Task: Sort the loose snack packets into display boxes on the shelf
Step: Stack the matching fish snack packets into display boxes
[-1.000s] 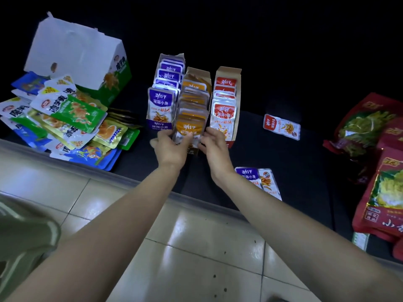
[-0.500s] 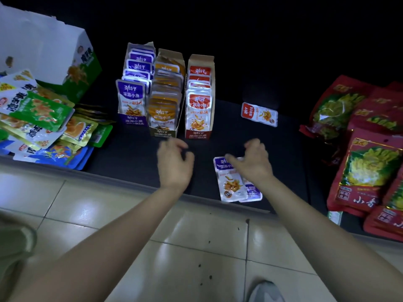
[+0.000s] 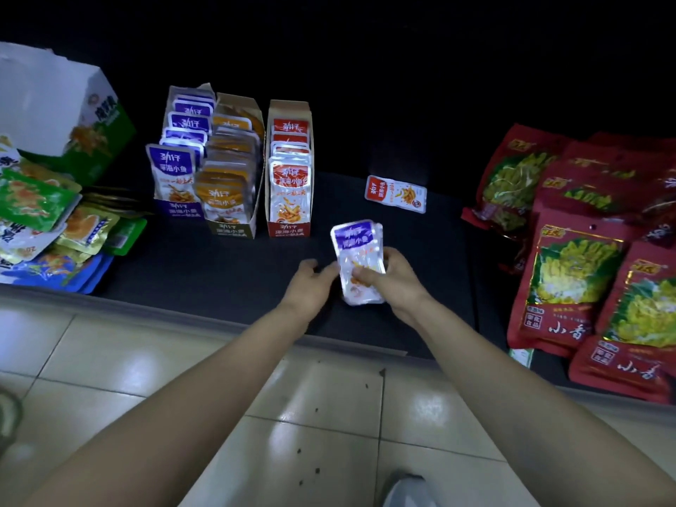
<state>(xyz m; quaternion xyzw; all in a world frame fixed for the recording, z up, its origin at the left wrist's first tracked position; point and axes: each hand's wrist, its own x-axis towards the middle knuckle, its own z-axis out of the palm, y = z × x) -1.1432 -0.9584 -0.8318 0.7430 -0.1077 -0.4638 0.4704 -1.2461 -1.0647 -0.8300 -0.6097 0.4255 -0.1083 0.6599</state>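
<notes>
- The right hand (image 3: 397, 283) grips a thin stack of purple-and-white foil snack packets (image 3: 358, 247), fingers curled round its near end, just above the dark shelf (image 3: 219, 265).
- The left hand (image 3: 311, 287) reaches the stack's left edge with its fingers loosely bent; whether it pinches, I cannot tell.
- Farther back and left, three cardboard display boxes stand side by side: the purple box (image 3: 179, 212), the brown box (image 3: 231, 230) and the red box (image 3: 289, 228).
- A loose red-and-white packet (image 3: 397, 193) lies flat to the right of them.

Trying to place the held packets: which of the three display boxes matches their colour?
The leftmost box, purple like the held packets; the middle box is orange, the right box red.
</notes>
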